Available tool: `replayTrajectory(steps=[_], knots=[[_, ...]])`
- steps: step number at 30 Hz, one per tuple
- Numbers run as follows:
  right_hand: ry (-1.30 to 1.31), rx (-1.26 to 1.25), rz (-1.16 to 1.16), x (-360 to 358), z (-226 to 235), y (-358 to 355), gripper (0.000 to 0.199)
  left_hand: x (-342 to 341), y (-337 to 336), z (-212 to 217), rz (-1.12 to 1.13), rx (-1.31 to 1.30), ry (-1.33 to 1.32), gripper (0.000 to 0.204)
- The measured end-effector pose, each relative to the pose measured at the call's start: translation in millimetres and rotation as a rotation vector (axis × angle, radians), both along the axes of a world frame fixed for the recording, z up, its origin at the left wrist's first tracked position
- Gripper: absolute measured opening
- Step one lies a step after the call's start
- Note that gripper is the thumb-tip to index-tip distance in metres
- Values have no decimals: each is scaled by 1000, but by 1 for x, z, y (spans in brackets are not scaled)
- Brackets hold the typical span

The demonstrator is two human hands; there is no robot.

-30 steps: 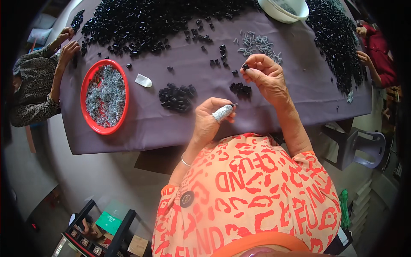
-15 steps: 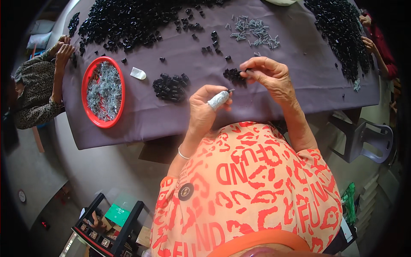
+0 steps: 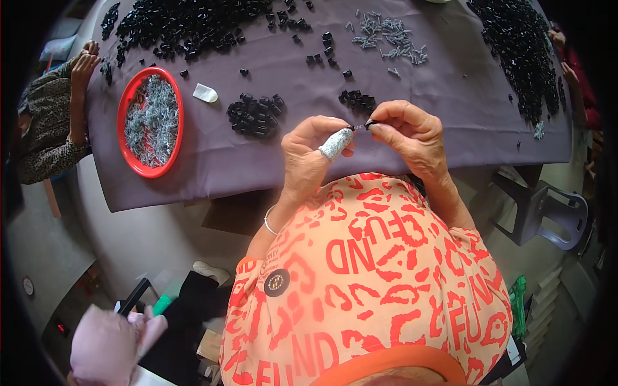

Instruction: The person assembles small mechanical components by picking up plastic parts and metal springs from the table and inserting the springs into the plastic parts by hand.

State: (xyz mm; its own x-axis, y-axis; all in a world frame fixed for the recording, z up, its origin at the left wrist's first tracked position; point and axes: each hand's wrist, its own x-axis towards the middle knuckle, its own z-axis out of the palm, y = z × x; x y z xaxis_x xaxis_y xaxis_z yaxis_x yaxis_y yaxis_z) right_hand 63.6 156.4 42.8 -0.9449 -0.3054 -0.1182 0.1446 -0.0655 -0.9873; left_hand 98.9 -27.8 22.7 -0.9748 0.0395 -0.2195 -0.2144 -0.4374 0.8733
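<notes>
My left hand (image 3: 304, 154) pinches a small black plastic part with a metal spring (image 3: 360, 127) sticking out of it to the right. One of its digits wears a whitish speckled cover (image 3: 336, 143). My right hand (image 3: 418, 140) holds another small black part (image 3: 369, 123) between thumb and fingertips, at the spring's free end; whether they touch is too small to tell. Just beyond the right fingertips is a little heap of black pieces (image 3: 357, 100). Left of my left hand lies a larger pile of black plastic parts (image 3: 255, 116).
A red basin (image 3: 120, 128) full of springs stands at left, near a white finger-shaped piece (image 3: 205, 93). Loose springs (image 3: 386, 35) and big black heaps (image 3: 187, 29) cover the far side. Other people's hands (image 3: 85, 64) work at both sides; a grey plastic stool (image 3: 544, 209) stands right.
My right hand has drawn back from the small heap toward my left hand, bringing a black part to the spring. A person in pink has appeared at lower left.
</notes>
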Motion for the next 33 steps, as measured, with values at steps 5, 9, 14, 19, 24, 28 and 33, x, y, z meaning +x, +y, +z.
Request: replayTrajectory(steps=[5, 9, 14, 19, 24, 28, 33], knots=[[-41, -19, -19, 5, 0, -3, 14, 2, 1, 2, 11, -13, -6, 12], [-18, 26, -16, 8, 2, -3, 13, 5, 3, 0, 20, -35, 40, 12], [40, 56, -36, 9, 2, -3, 12, 5, 3, 2, 18, -68, 96, 13], [19, 22, -24, 8, -1, -1, 12, 4, 2, 1, 0, -85, 126, 14], [-8, 39, -21, 8, -1, -2, 13, 5, 2, 2, 15, -80, 99, 14], [-27, 41, -1, 8, -3, -3, 13, 5, 3, 2, 25, -46, 95, 15], [6, 35, -7, 10, -5, -4, 14, 6, 4, 1, 28, -69, 120, 14]])
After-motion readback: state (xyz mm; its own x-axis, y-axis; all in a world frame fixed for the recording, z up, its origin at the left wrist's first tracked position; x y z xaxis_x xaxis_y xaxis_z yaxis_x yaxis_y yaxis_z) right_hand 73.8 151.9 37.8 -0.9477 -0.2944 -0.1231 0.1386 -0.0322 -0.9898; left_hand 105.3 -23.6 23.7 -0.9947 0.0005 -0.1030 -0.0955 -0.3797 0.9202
